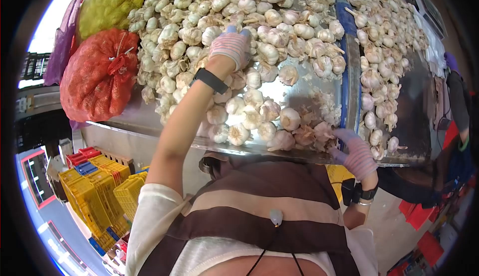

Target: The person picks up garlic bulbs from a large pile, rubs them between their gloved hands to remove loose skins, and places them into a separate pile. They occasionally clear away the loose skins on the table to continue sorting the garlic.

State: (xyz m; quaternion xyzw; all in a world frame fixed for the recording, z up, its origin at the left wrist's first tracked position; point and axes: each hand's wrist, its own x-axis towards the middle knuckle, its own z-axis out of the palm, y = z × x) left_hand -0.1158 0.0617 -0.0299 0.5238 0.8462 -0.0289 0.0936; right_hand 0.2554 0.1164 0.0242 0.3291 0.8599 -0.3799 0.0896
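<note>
Bench: a shiny sheet-steel sorting table (304,94), tilted in view, with its near edge towards the worker. A dense heap of white, papery garlic bulbs (249,6) covered the far half and thinned to scattered single bulbs near the front. Loose flakes of garlic skin (327,107) lay on the bare metal. At the left end were a red mesh sack (97,74) and a yellow-green mesh sack (107,6), touching each other. A blue dividing rail (346,26) separated an adjoining steel surface (419,106), which was also strewn with bulbs.

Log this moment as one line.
left hand, striped glove: on heap of white garlic bulbs | right hand, striped glove: at near edge of shiny metal table, touching loose bulbs
</note>
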